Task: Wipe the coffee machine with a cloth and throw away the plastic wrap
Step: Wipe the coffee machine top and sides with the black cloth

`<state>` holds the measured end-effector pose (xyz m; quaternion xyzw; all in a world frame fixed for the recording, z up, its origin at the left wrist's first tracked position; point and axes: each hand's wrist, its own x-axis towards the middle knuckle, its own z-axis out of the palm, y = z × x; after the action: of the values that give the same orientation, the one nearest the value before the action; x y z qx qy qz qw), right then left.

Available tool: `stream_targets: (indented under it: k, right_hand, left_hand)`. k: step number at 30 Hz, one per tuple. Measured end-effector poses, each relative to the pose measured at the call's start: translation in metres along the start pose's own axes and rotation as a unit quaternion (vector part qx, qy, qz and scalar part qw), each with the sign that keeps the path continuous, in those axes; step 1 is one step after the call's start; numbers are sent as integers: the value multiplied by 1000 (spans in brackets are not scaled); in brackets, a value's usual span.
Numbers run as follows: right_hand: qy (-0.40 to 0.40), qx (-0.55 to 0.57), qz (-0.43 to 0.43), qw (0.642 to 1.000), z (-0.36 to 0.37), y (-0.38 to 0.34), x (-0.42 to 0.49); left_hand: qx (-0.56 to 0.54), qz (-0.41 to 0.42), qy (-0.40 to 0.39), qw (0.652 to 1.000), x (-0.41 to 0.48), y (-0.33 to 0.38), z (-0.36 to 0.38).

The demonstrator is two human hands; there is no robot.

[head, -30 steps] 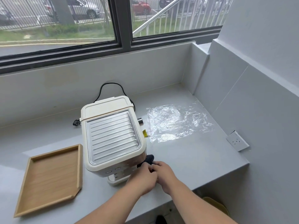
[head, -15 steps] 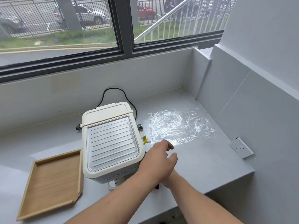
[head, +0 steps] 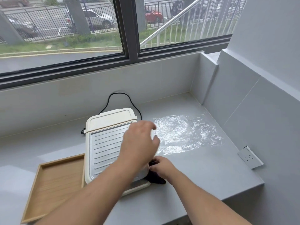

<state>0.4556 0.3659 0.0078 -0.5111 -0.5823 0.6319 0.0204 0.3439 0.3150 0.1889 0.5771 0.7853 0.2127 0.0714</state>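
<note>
Sideways, plastic wrap (head: pixel 186 133) flattened, long axis running left-right

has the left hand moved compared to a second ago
Yes. The left hand was down at the coffee machine's front right corner beside the right hand; it is now raised over the machine's top, nearer the plastic wrap.

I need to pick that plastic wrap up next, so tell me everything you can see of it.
The plastic wrap is a clear, thin, shiny sheet, crinkled all over and spread nearly flat on the grey counter. It lies to the right of the coffee machine, towards the corner by the right wall. Its near-left edge runs close to the machine's side, but the raised left hand hides that part, so contact there cannot be judged. The hand appears to hover over it, not gripping.
</note>
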Motion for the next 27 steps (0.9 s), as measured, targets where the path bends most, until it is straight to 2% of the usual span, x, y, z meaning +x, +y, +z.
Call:
stream_targets:
  k: [4, 6, 17, 24, 27]
  right_hand:
    - [1, 14, 17, 1000, 4, 8, 7]
    - [16, 35, 30, 999, 6, 9, 13]
    - [3, 165, 100, 981, -8, -7, 43]
    - [8, 217, 92, 972, -15, -32, 76]
    - [-11, 197, 73, 978, -18, -55, 85]
  left_hand:
    - [92, -77, 5, 993, 10, -60, -15]
    - [96, -107, -9, 990, 9, -81, -19]
    - [108, -104, 5, 989, 7, -94, -10]
    - [108, -102, 12, 989, 7, -96, -9]
    - [109, -105, 12, 988, 7, -95, -9]
